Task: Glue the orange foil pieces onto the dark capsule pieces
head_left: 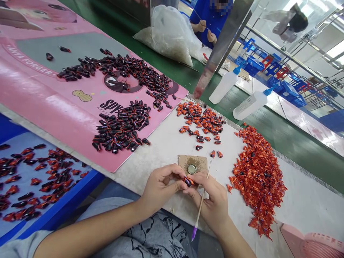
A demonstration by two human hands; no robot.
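My left hand (163, 184) pinches a small black-and-orange plastic piece (187, 181) between thumb and fingertips. My right hand (213, 197) meets it from the other side, its fingertips on the orange end. A thin brush (201, 204) with a purple-coloured end pointing down is tucked in the same right hand. Just beyond my fingers, a metal bottle cap (191, 169) lies on a stained piece of cardboard (182, 160). Past it is a cluster of orange-and-black pieces (206, 120). A large heap of orange pieces (258, 172) lies to the right.
Piles of black pieces (120, 125) cover part of a pink printed mat (80, 125). A blue tray (88, 182) at lower left holds mixed pieces. Two white bottles (224, 86) stand behind, near a metal post (215, 53) and a plastic bag (172, 37). A co-worker sits opposite.
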